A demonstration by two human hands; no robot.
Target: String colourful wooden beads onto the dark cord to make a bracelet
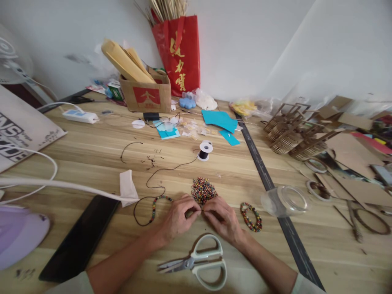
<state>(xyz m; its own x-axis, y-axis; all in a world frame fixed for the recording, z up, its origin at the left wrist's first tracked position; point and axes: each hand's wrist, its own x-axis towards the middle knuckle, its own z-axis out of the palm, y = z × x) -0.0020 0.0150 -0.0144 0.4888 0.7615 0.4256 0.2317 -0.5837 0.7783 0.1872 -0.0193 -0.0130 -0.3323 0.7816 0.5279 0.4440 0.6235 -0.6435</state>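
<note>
My left hand (183, 214) and my right hand (223, 217) meet at the near edge of a pile of small coloured beads (203, 190). Both are closed in a pinch, fingertips nearly touching; what lies between them is too small to make out. Left of my left hand, a strand of coloured beads (154, 207) lies on a black cord (148, 182), which runs back to a white spool (205, 151). To the right of my right hand lies a coiled beaded bracelet (251, 217). White-handled scissors (196, 263) rest in front of my hands, blades pointing left.
A black phone (81, 237) and a white cable (61, 183) are at the left. On the right stand a clear plastic jar (286, 201) and small woven baskets (284, 139). A cardboard box (147, 96) and red bag (186, 57) stand at the back.
</note>
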